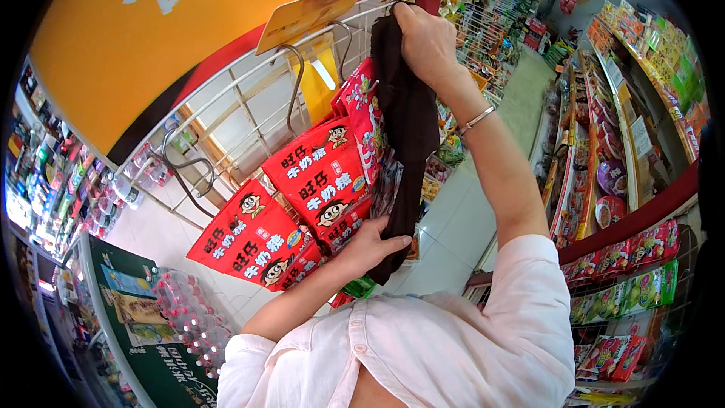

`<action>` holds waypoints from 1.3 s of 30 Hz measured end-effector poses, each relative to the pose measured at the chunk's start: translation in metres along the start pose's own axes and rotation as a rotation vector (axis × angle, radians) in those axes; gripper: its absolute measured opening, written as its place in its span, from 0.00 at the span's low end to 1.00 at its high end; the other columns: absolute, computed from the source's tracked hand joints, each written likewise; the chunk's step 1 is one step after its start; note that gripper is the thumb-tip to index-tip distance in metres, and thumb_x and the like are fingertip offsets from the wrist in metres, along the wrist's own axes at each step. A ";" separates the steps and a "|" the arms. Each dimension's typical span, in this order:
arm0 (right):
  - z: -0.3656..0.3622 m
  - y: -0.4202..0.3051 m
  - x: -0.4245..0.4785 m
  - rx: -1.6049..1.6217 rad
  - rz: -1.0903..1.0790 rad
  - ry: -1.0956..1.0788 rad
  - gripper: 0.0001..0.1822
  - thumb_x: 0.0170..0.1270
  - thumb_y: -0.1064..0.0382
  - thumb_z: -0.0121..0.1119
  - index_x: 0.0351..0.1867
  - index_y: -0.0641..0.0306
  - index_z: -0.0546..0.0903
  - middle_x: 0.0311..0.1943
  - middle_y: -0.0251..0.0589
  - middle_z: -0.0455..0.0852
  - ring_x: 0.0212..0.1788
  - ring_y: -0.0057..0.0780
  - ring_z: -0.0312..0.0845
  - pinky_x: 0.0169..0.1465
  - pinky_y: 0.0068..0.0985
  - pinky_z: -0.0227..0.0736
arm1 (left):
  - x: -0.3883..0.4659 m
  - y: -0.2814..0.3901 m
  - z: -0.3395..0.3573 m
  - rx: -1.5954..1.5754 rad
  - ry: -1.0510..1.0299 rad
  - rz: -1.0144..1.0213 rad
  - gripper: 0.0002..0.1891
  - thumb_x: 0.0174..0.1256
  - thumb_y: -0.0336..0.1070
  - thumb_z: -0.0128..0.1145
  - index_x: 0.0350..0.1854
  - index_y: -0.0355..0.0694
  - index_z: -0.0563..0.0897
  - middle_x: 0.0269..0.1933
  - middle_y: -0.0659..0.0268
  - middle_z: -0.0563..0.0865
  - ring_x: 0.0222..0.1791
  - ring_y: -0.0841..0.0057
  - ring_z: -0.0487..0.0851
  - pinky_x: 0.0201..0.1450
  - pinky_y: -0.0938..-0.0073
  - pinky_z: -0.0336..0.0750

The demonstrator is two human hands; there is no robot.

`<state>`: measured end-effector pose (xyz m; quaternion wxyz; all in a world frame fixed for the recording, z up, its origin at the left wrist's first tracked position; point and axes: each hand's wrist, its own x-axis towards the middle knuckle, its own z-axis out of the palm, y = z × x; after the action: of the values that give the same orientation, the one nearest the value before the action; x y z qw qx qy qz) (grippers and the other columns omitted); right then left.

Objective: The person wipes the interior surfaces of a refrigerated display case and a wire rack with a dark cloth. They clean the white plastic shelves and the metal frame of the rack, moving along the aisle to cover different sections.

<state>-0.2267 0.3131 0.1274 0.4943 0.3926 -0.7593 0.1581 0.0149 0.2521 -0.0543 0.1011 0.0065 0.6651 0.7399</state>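
Observation:
A long dark brown cloth [405,119] hangs stretched in front of a white wire rack [249,99]. My right hand [427,39] grips its upper end, high at the rack's top rail. Lower down, my left hand [376,246] pinches the cloth near its bottom end, thumb in front and the other fingers mostly hidden. Red milk-candy bags [334,181] hang beside the cloth to the left, and another red bag [260,238] hangs further left. Pink-red printed packets [362,107] are partly covered by the cloth.
Metal hooks [190,167] stick out from the rack under an orange sign board [158,56]. Shrink-wrapped bottles [190,311] stand at lower left. Shelves of packaged snacks [612,175] line the right, beside a tiled aisle floor [450,238]. Hanging packets [628,294] are at lower right.

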 end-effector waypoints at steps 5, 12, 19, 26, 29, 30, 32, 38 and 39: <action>-0.009 0.004 0.002 0.106 0.037 -0.077 0.05 0.54 0.68 0.52 0.33 0.63 0.74 0.29 0.48 0.81 0.33 0.51 0.79 0.35 0.42 0.74 | -0.001 0.002 0.003 -0.028 -0.005 -0.012 0.11 0.60 0.31 0.60 0.43 0.31 0.80 0.34 0.69 0.83 0.34 0.86 0.77 0.39 0.80 0.74; -0.023 -0.015 -0.012 0.505 0.128 0.021 0.04 0.50 0.72 0.54 0.29 0.64 0.75 0.30 0.48 0.79 0.37 0.51 0.77 0.39 0.40 0.72 | -0.004 -0.002 -0.001 0.004 -0.027 0.027 0.12 0.62 0.33 0.60 0.44 0.33 0.79 0.37 0.69 0.83 0.38 0.84 0.78 0.44 0.79 0.75; -0.006 -0.033 -0.005 0.620 0.260 -0.048 0.05 0.51 0.66 0.56 0.25 0.66 0.78 0.25 0.54 0.79 0.33 0.56 0.76 0.36 0.43 0.71 | 0.001 -0.008 0.000 0.127 -0.013 -0.007 0.12 0.62 0.33 0.60 0.44 0.32 0.79 0.37 0.69 0.83 0.37 0.84 0.78 0.43 0.79 0.74; -0.019 -0.023 0.007 0.533 0.207 -0.317 0.08 0.49 0.65 0.56 0.26 0.69 0.79 0.25 0.60 0.79 0.33 0.60 0.75 0.36 0.45 0.71 | 0.003 -0.015 0.002 0.061 -0.053 -0.007 0.13 0.61 0.33 0.61 0.45 0.32 0.78 0.38 0.69 0.83 0.36 0.84 0.78 0.42 0.79 0.75; -0.021 -0.023 0.015 0.456 0.134 -0.367 0.07 0.49 0.66 0.55 0.26 0.69 0.79 0.26 0.60 0.79 0.34 0.61 0.75 0.37 0.46 0.71 | -0.003 -0.011 0.001 -0.011 -0.084 -0.006 0.13 0.61 0.32 0.60 0.46 0.32 0.78 0.39 0.69 0.83 0.38 0.84 0.78 0.43 0.78 0.75; -0.023 -0.023 0.016 0.436 0.115 -0.388 0.07 0.48 0.67 0.54 0.26 0.69 0.79 0.26 0.61 0.79 0.34 0.62 0.75 0.38 0.46 0.71 | -0.003 -0.013 0.001 -0.014 -0.091 0.020 0.13 0.61 0.32 0.60 0.46 0.32 0.78 0.39 0.69 0.83 0.38 0.83 0.78 0.44 0.78 0.74; -0.026 -0.022 0.021 0.436 0.122 -0.420 0.07 0.48 0.67 0.54 0.26 0.69 0.78 0.26 0.61 0.79 0.35 0.61 0.75 0.38 0.46 0.71 | -0.003 -0.019 0.000 -0.020 -0.102 0.071 0.13 0.61 0.32 0.60 0.46 0.32 0.79 0.39 0.69 0.83 0.40 0.83 0.77 0.46 0.77 0.74; -0.017 -0.028 0.007 0.475 0.260 -0.216 0.06 0.47 0.69 0.53 0.27 0.70 0.77 0.27 0.61 0.78 0.34 0.58 0.76 0.37 0.42 0.72 | -0.008 -0.007 0.005 0.032 -0.045 0.011 0.13 0.60 0.32 0.61 0.45 0.31 0.80 0.40 0.69 0.83 0.40 0.84 0.76 0.46 0.78 0.73; -0.015 -0.029 0.005 0.505 0.298 -0.161 0.06 0.47 0.69 0.53 0.27 0.70 0.77 0.27 0.61 0.78 0.33 0.56 0.77 0.36 0.40 0.72 | -0.009 -0.008 0.005 0.039 -0.039 0.001 0.13 0.60 0.32 0.62 0.44 0.31 0.80 0.40 0.68 0.83 0.40 0.84 0.77 0.45 0.78 0.73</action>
<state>-0.1959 0.3018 0.1345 0.2905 0.3987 -0.7819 0.3812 0.0258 0.2561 -0.0602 0.1135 0.0231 0.6771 0.7267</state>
